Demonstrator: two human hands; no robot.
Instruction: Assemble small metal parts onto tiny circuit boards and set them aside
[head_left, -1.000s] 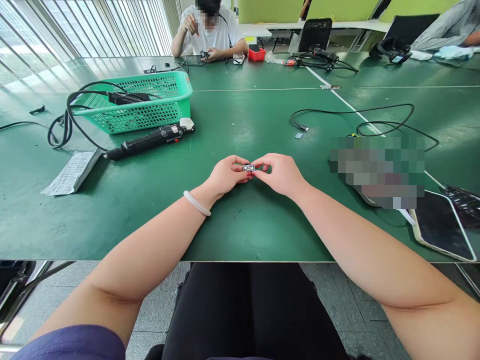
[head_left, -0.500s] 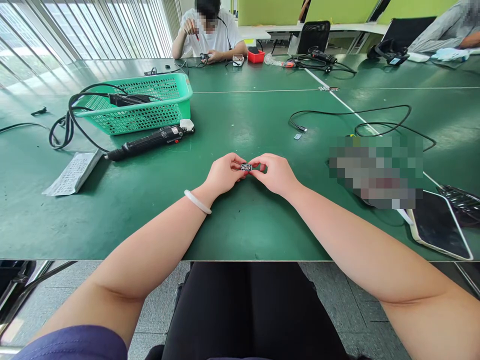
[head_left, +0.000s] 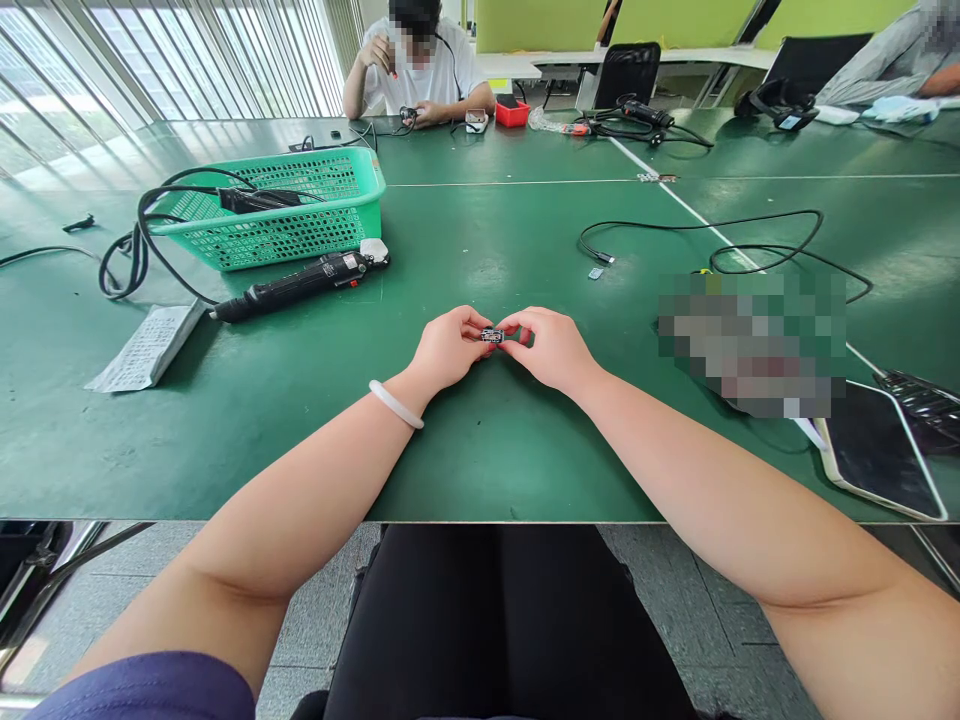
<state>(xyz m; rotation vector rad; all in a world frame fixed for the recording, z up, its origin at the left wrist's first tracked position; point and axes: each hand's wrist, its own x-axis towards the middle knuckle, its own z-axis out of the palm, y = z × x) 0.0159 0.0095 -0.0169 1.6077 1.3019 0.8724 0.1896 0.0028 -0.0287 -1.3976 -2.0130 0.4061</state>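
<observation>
A small dark block with pale markings point(head_left: 492, 336) is pinched between both my hands above the green table point(head_left: 480, 450). Its exact kind is too small to make out. My left hand point(head_left: 448, 348), with a white band point(head_left: 395, 405) at the wrist, grips its left end with thumb and fingers. On the other side, my right hand point(head_left: 551, 348) holds the right end between thumb and fingertips. The lower fingers of both hands are partly hidden.
At left lie a black electric screwdriver point(head_left: 300, 285), a green basket point(head_left: 285, 240) with cables, and a paper pad point(head_left: 150, 348). To the right are a black cable point(head_left: 697, 226), a blurred patch point(head_left: 750, 345) and a tablet-like device point(head_left: 877, 450). A co-worker point(head_left: 427, 75) sits opposite.
My hands and the small block stay practically still. Across the table, the co-worker's raised hand has shifted slightly.
</observation>
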